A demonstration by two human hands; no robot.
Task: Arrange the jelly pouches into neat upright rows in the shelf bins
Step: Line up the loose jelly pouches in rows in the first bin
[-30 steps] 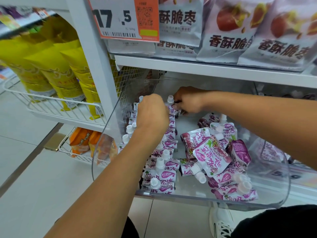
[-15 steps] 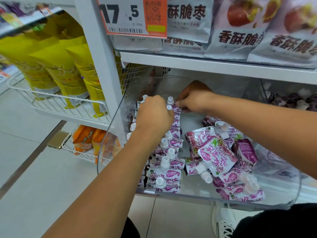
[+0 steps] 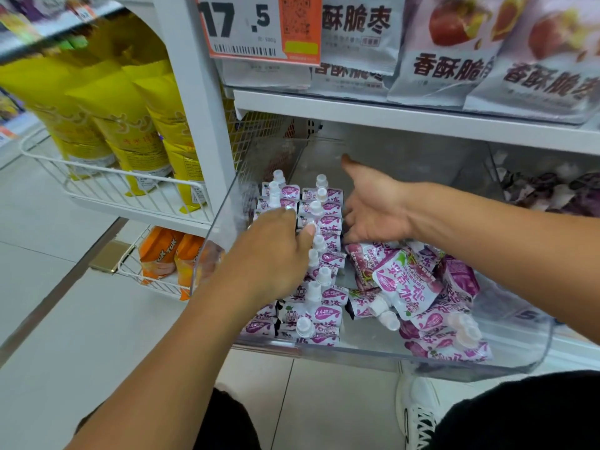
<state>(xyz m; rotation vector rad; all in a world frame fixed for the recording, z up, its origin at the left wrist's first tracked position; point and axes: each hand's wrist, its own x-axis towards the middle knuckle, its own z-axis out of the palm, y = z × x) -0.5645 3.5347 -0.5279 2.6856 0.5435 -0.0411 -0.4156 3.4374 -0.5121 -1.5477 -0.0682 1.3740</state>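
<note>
The clear bin (image 3: pixel 532 349) has bare floor at its back and between the rows (image 3: pixel 319 251) and the loose pile (image 3: pixel 418 293). Half a second ago the right hand (image 3: pixel 373 209) pinched a rear pouch; now it is lifted off, grip apart. The left hand (image 3: pixel 276 251) rests on the rows, fingers relaxed. Rowed pouches stand caps up, lines running front to back; piled ones lie flat.

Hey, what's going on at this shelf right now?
A person is tidying purple jelly pouches in a clear shelf bin. The left hand rests on the upright rows at the bin's left side, while the open right hand is beside them. A loose pile of pouches still lies unsorted on the right.
</note>
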